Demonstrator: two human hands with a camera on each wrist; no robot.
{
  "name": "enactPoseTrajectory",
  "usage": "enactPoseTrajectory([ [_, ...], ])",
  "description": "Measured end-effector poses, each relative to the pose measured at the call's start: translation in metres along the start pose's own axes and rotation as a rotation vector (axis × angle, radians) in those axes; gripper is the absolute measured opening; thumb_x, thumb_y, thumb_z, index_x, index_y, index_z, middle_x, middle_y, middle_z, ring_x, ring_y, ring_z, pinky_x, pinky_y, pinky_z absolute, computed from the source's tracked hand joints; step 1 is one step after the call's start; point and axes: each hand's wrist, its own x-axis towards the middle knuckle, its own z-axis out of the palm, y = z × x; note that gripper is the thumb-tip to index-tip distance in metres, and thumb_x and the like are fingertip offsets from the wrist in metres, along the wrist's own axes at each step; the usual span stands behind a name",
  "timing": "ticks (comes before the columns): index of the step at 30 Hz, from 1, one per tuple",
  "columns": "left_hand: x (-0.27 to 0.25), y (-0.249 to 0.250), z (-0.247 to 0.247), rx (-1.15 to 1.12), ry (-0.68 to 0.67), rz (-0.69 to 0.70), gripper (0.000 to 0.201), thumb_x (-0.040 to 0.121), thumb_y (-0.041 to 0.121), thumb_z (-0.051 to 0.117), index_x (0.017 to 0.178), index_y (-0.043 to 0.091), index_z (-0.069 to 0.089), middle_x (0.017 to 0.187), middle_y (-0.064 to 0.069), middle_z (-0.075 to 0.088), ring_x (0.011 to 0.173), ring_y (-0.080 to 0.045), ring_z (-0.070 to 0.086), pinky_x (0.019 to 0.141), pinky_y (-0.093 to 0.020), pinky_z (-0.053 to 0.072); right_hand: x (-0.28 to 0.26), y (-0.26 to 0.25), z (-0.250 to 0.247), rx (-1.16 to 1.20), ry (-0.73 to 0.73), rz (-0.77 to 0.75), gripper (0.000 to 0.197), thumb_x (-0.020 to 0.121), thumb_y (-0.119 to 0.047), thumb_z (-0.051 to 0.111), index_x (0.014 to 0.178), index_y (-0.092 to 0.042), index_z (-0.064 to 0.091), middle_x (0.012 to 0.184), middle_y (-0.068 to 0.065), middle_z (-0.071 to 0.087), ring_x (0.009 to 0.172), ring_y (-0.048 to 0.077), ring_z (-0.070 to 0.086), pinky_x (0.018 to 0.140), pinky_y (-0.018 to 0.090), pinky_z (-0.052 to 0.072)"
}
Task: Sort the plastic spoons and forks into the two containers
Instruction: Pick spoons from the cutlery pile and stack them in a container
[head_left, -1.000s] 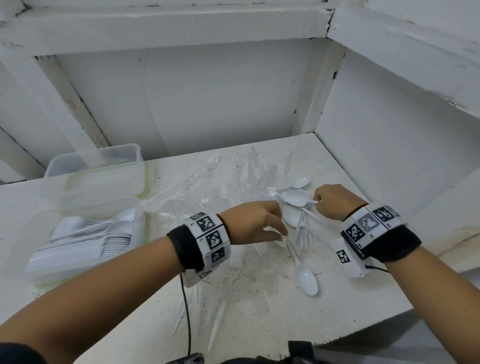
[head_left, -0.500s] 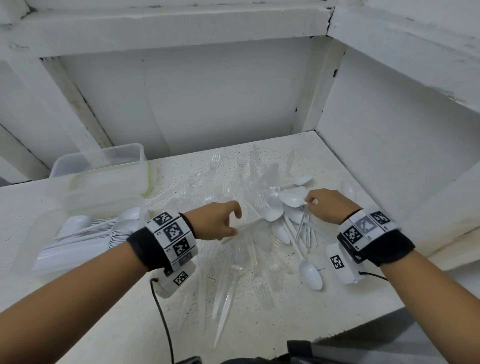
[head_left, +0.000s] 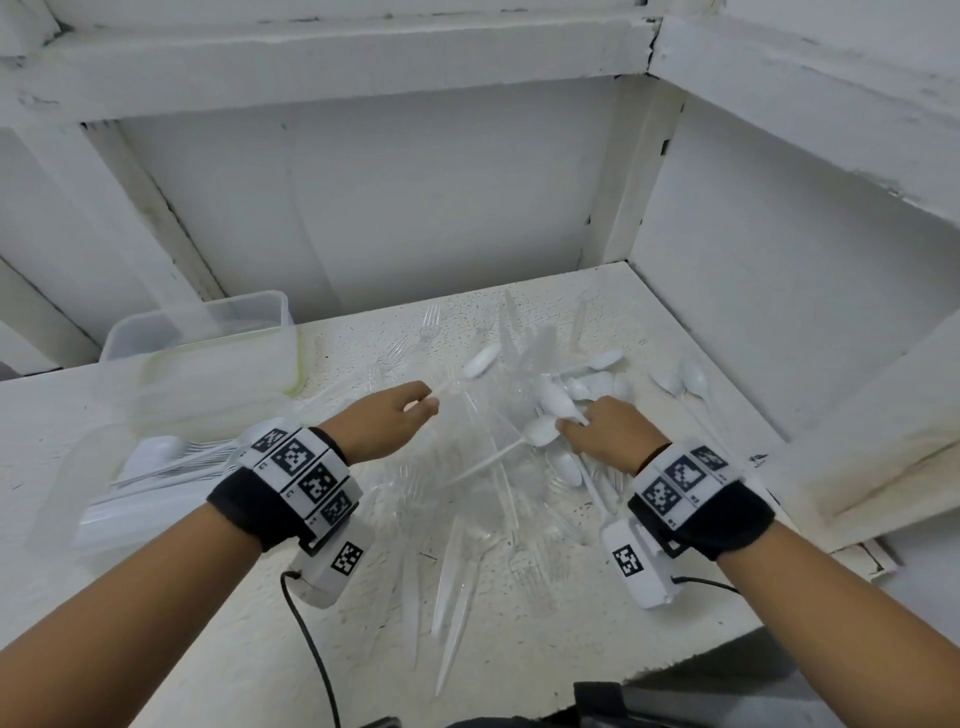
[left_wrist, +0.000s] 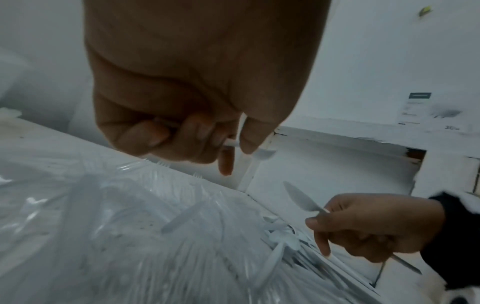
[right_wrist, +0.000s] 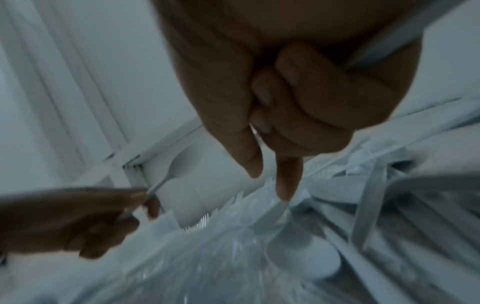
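Observation:
A pile of clear plastic forks (head_left: 467, 499) and white spoons (head_left: 597, 384) covers the middle of the white shelf. My left hand (head_left: 423, 405) pinches the handle of a white spoon (head_left: 480, 360) above the pile's left side; the left wrist view shows the pinch (left_wrist: 231, 148). My right hand (head_left: 569, 423) grips another white spoon (head_left: 553, 397) over the spoon cluster. In the right wrist view its handle (right_wrist: 376, 47) crosses the palm while thumb and index finger point down (right_wrist: 270, 181). The near clear container (head_left: 93, 525) at the left holds spoons. The far container (head_left: 208, 332) looks empty.
White walls close the shelf at the back and right. Two more spoons (head_left: 685, 382) lie near the right wall. The shelf's front edge (head_left: 571, 670) runs just below the pile. Cables hang from both wrist cameras.
My left hand has moved left, away from the right hand, and now holds a white spoon. The right hand stays at the spoon cluster with a spoon in its grip.

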Motion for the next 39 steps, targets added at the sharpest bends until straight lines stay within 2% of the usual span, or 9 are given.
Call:
enactPoseTrajectory([
  [3,-0.004,-0.007,0.004,-0.206,0.048,-0.023,0.027,0.102,0.032,0.028,0.11,0.022,0.052,0.071,0.001,0.049,0.059,-0.014,0.047,0.06,-0.022,0.039,0.007,-0.008,0.018,-0.058,0.024,0.054,0.038,0.091,-0.041,0.05,0.087,-0.004,0.058,0.083,0.011,0.062,0.073,0.023,0.055,0.059,0.026,0.037],
  [7,-0.005,-0.011,0.009,-0.365,0.083,-0.043,0.023,0.101,0.023,0.03,0.107,0.019,0.052,0.068,0.0,0.05,0.057,-0.013,0.05,0.067,-0.028,0.045,0.013,-0.013,0.021,-0.013,0.045,0.079,0.021,0.092,-0.027,0.052,0.087,-0.007,0.046,0.085,0.01,0.052,0.078,0.02,0.048,0.064,0.025,0.033],
  [12,0.001,-0.008,0.015,-0.345,0.123,-0.036,0.025,0.099,0.013,0.03,0.104,0.013,0.055,0.076,0.003,0.053,0.061,-0.01,0.046,0.055,-0.019,0.038,0.01,-0.011,0.008,0.458,-0.021,0.146,0.014,0.099,-0.015,0.034,0.09,-0.006,0.041,0.07,0.012,0.048,0.052,0.019,0.05,0.042,0.024,0.045],
  [16,0.006,0.015,0.024,-0.286,0.143,0.121,0.018,0.096,0.014,0.04,0.097,0.015,0.058,0.073,0.004,0.051,0.06,-0.008,0.043,0.052,-0.017,0.034,-0.007,-0.009,-0.01,0.838,-0.046,0.088,0.023,0.1,-0.008,0.025,0.12,-0.014,0.035,0.084,0.02,0.057,0.07,0.031,0.064,0.047,0.033,0.056],
  [19,0.015,0.037,0.035,-0.21,0.083,0.261,0.019,0.095,0.021,0.046,0.096,0.012,0.063,0.067,0.008,0.049,0.058,-0.004,0.042,0.05,-0.012,0.032,-0.012,-0.003,-0.026,1.031,0.033,0.014,0.023,0.1,-0.005,0.026,0.118,-0.013,0.039,0.083,0.017,0.056,0.061,0.025,0.062,0.052,0.036,0.056],
  [24,0.032,0.07,0.055,-0.005,-0.125,0.5,0.022,0.093,0.021,0.053,0.105,0.012,0.069,0.078,0.004,0.061,0.066,-0.008,0.051,0.06,-0.01,0.035,0.0,0.012,-0.048,0.831,0.2,0.01,0.017,0.099,-0.021,0.036,0.112,-0.017,0.045,0.073,0.007,0.049,0.044,0.009,0.031,0.036,0.016,0.026],
  [30,0.04,0.103,0.081,0.261,-0.286,0.656,0.033,0.087,0.01,0.055,0.119,0.01,0.064,0.112,-0.014,0.059,0.102,-0.025,0.056,0.081,-0.027,0.041,0.007,0.026,-0.044,0.505,0.129,0.007,0.009,0.091,-0.005,0.045,0.086,-0.01,0.051,0.073,0.007,0.054,0.055,0.014,0.044,0.046,0.022,0.036],
  [36,0.047,0.112,0.092,0.338,-0.369,0.65,0.034,0.084,0.006,0.06,0.117,0.006,0.065,0.11,-0.019,0.054,0.095,-0.026,0.05,0.089,-0.031,0.042,-0.002,0.029,-0.034,0.493,0.014,-0.015,0.022,0.101,-0.03,0.031,0.122,-0.034,0.038,0.063,0.008,0.049,0.05,0.017,0.045,0.047,0.024,0.04],
  [39,0.052,0.11,0.098,0.374,-0.38,0.586,0.033,0.085,0.015,0.062,0.118,0.013,0.064,0.102,-0.005,0.038,0.104,-0.028,0.053,0.089,-0.03,0.042,0.0,0.029,-0.036,0.252,0.032,-0.047,0.031,0.1,-0.028,0.033,0.131,-0.025,0.039,0.061,0.002,0.044,0.052,0.012,0.038,0.047,0.022,0.03],
])
